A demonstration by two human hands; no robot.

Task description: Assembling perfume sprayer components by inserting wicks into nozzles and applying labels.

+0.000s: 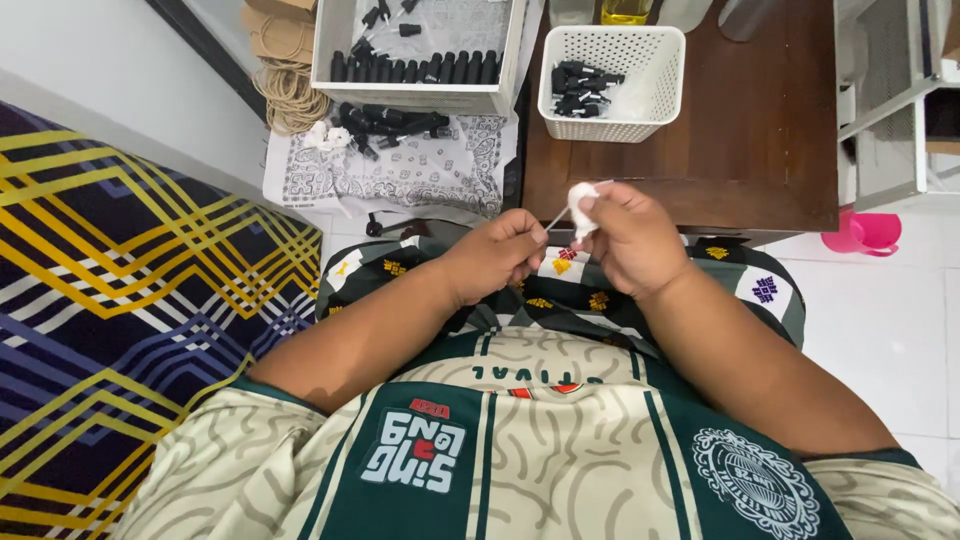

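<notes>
My right hand (632, 240) is closed around a small white wad of tissue or cloth (582, 205) at its fingertips. My left hand (497, 255) pinches a thin white tube or straw (556, 219) whose tip meets the white wad. Both hands hover close together above my lap, at the near edge of a low dark wooden table (740, 150). What else the left fingers hide cannot be made out.
A white perforated basket (655, 75) with small black parts stands on the table. A white tray (420, 95) of black caps sits to the left above a patterned cloth (400, 175) with loose black pieces. A pink jug (865, 232) stands right; a striped mat (110, 280) lies left.
</notes>
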